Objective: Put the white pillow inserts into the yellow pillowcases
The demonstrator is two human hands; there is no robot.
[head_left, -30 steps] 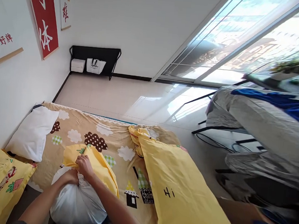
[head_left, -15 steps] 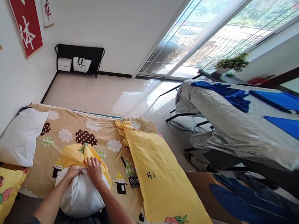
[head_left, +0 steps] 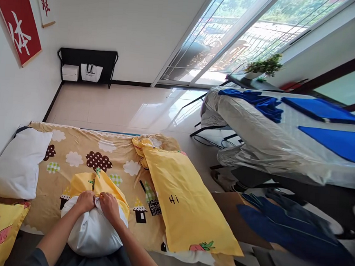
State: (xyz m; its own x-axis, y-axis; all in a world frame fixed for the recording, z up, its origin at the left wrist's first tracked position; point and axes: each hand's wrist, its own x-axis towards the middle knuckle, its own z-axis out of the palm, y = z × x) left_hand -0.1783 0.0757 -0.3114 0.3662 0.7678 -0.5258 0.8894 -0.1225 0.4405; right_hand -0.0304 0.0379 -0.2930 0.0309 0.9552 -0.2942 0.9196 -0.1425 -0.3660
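Observation:
Close to my body, a white pillow [head_left: 95,237] is bunched up, its far end in a yellow pillowcase [head_left: 112,184] with green leaf prints. My left hand [head_left: 85,201] is closed at the seam where white cloth meets yellow. Beside it, my right hand [head_left: 109,206] is closed on the same gathered edge, its thumb close to the left one. The fingertips of both hands are partly hidden in the folds. Under the pillow's far end lies a tan patterned bed sheet [head_left: 81,146].
To the right lies a stuffed yellow pillow [head_left: 186,207] marked "Hi". A white pillow [head_left: 18,161] and another yellow pillow [head_left: 0,234] lie left. A person's dark trousers [head_left: 272,179] show beside the covered table [head_left: 290,146] at right.
My right hand has come down from the yellow cloth to the gathered edge, close to my left hand. The left hand has shifted slightly forward. The whole view has turned a little.

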